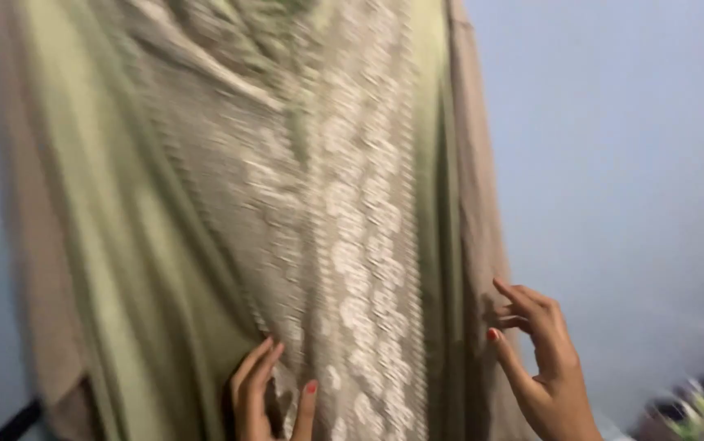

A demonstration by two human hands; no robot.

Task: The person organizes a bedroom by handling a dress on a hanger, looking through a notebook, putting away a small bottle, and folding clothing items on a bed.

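- Nearest, at the bottom edge: left hand point(258, 392), fingers raised and loosely spread, thumb apart from the rest, palm turned toward the garment point(229, 204); fingertips touching or almost touching the cloth beside the lower end of the embroidered panel point(360, 245). No fold seen pinched between thumb and fingers, though blur makes a light hold hard to rule out.
- Just right of that, low in the picture: right hand point(544, 367), open, fingers slightly curled and pointing up and to the left, tips at the garment's right edge, touching it or only just short. Nothing closed in its grasp as far as can be told.
- Between the two hands: lower part of the pale panel and a plain green strip to its right.
- Straight ahead and above both hands: garment hanging, long axis running top to bottom, slightly slanted, upper end cut off by the top of the picture, lower end dropping out of sight below the hands.
- Green drape with a dull pink border, spreading out to the left of the left hand.
- Nearer hand to the panel: left; nearer to the outer right edge: right.
- Behind, farther off: plain bluish wall point(630, 163).
- Lower right corner: blurred colourful clutter point(695, 408), too smeared to name.
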